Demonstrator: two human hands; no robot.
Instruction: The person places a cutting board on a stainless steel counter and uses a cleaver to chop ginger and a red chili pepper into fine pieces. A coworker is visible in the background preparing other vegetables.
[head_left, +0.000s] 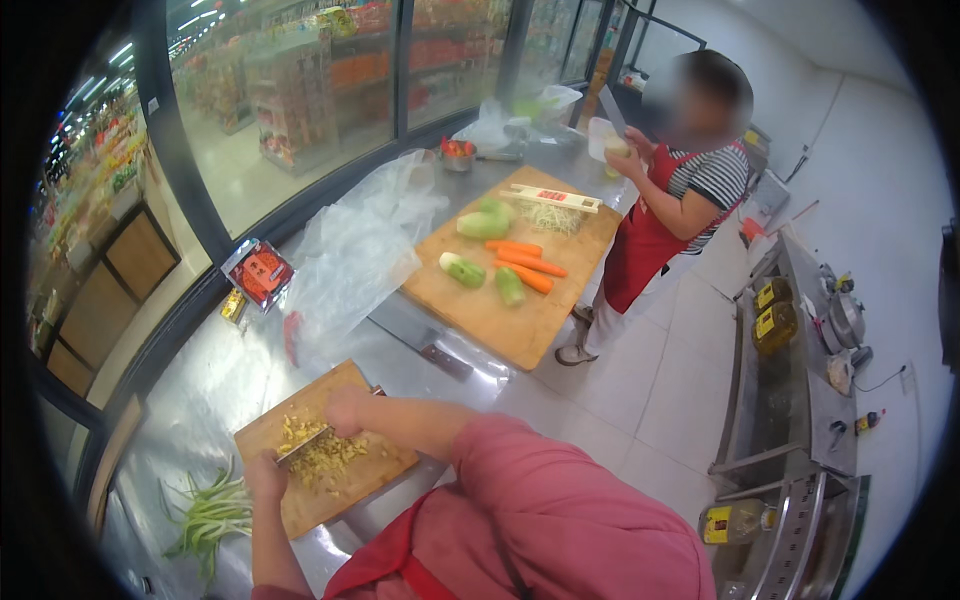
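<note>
My right hand (347, 410) is closed around the handle end of a kitchen knife (305, 445), over a small wooden cutting board (337, 501). Its blade lies across a heap of chopped yellow pieces (330, 459), possibly ginger. At the far end of the blade, my left hand (266, 475) holds or presses on the tip, near the board's left edge. A bunch of green onions (214, 517) rests on the steel table (187, 420) beside my left wrist.
Beyond lies a large cutting board (480, 322) with carrots (529, 259), green vegetable pieces, shreds and a slicer (551, 196). A cleaver (446, 362) lies before it. Plastic bags (360, 247) stand near the window. A co-worker (675, 180) holds a knife and a vegetable at right.
</note>
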